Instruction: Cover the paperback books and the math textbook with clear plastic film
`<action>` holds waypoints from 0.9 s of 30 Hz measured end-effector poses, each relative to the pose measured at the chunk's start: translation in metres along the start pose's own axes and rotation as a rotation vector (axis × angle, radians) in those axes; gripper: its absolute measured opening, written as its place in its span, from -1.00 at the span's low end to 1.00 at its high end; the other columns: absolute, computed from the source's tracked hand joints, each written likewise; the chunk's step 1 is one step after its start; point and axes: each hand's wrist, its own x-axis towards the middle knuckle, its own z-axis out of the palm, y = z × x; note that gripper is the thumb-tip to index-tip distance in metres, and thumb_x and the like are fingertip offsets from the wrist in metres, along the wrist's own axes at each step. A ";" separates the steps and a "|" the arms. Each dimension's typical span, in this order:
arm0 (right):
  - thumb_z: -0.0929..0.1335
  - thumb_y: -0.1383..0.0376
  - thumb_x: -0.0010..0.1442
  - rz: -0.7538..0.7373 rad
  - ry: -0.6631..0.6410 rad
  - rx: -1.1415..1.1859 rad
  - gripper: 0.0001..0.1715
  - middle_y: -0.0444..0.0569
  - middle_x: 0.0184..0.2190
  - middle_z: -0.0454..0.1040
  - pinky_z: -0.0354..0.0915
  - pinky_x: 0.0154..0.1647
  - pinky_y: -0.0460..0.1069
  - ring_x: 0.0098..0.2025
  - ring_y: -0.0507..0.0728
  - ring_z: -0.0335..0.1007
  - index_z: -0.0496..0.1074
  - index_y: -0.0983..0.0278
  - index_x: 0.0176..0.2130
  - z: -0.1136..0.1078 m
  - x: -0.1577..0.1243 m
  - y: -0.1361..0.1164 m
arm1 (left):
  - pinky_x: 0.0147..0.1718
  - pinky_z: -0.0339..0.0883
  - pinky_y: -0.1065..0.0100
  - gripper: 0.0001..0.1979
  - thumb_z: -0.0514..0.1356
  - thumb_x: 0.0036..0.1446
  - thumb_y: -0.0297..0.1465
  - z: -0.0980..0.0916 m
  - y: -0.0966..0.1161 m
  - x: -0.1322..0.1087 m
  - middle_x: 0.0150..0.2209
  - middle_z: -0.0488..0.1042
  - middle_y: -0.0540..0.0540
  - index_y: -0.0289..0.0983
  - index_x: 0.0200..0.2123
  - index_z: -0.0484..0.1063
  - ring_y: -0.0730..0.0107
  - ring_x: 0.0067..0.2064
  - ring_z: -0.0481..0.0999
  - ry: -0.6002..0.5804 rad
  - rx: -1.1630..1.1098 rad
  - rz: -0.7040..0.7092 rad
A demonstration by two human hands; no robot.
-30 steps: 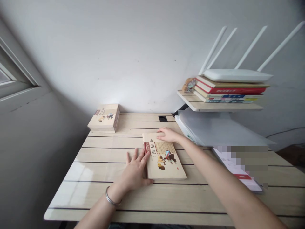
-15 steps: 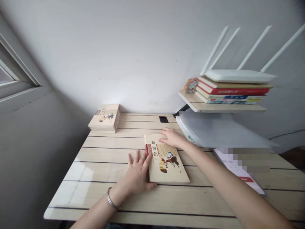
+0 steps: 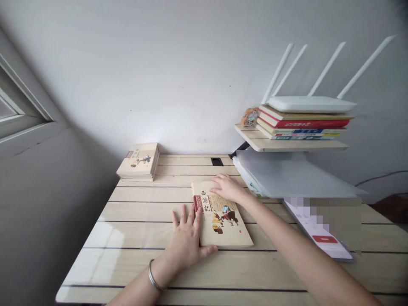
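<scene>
A cream paperback book (image 3: 219,221) with a red spine strip and a painted cover picture lies flat in the middle of the pale wooden table (image 3: 134,238). My left hand (image 3: 188,240), a bangle on its wrist, rests flat with fingers spread against the book's left edge, thumb at its near corner. My right hand (image 3: 228,187) lies flat with its fingers laid across the book's far edge. Neither hand is wrapped round the book.
A stack of similar books (image 3: 139,161) sits at the table's far left corner. A wall shelf (image 3: 287,144) on the right holds stacked books (image 3: 302,125) with a white router (image 3: 309,103) on top. Clear plastic folders (image 3: 287,174) and a phone (image 3: 321,236) lie beneath it.
The hands and book have barely shifted; the view tilted slightly, and my left thumb has slid further along the book's near edge.
</scene>
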 end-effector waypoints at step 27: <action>0.32 0.13 0.16 0.038 0.034 -0.044 -0.60 0.14 0.00 0.39 0.15 0.05 0.16 0.08 0.32 0.25 0.45 0.25 -0.05 -0.010 -0.002 -0.003 | 0.14 -0.57 -0.34 0.08 -0.11 -0.04 0.27 0.005 -0.002 0.000 0.35 -0.34 -0.27 -0.30 0.33 -0.37 -0.29 0.32 -0.45 0.018 0.006 0.010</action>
